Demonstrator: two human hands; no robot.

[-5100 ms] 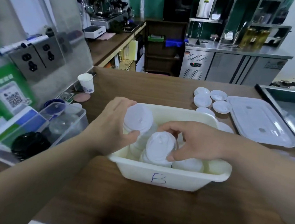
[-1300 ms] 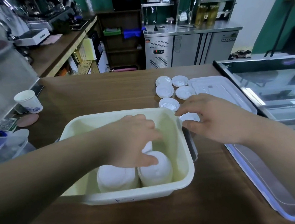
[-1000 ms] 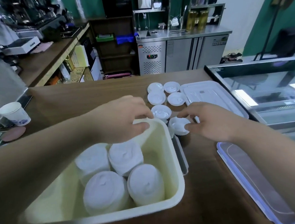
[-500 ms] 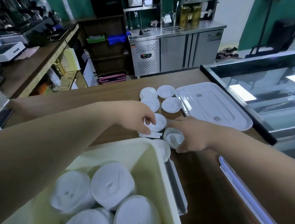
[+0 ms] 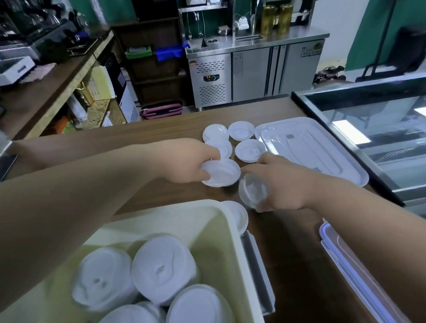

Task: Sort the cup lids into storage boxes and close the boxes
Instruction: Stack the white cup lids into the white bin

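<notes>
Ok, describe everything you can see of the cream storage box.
The cream storage box looks like opaque plastic, rectangular with rounded corners and a rolled rim. It sits open, lidless, on the wooden counter, partly cut off by the frame. Stacks of white cup lids sit inside. A grey clasp runs along its right side; one loose lid lies at its far right corner.

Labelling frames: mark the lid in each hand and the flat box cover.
left-hand lid (image 5: pixel 225 173), head view, middle of its face.
right-hand lid (image 5: pixel 250 189), head view, its uncovered face.
flat box cover (image 5: pixel 310 143), head view, centre panel.
</notes>
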